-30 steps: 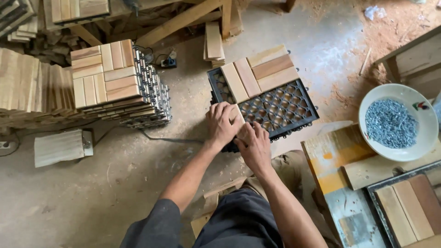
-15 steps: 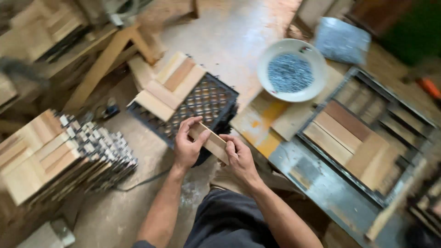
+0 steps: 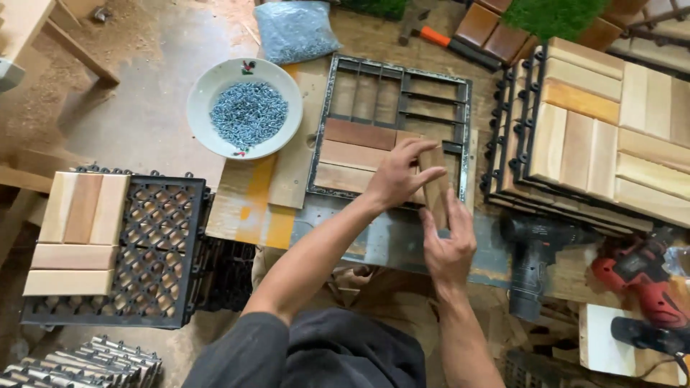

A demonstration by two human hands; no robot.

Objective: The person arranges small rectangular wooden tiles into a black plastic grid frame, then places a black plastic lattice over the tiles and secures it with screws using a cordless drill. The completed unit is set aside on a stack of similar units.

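Your left hand (image 3: 397, 174) and right hand (image 3: 447, 244) pinch a short pale wooden slat (image 3: 435, 183) over the black metal grid frame (image 3: 460, 118), near a white bowl of screws (image 3: 208, 97).

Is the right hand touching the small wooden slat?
Touching. The head view shows the right hand pressed on the wooden slat, with the left hand gripping its top.

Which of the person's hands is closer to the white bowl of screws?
Left. The left hand is on the wooden slat over the metal frame, right of the bowl; the right hand is lower and farther right.
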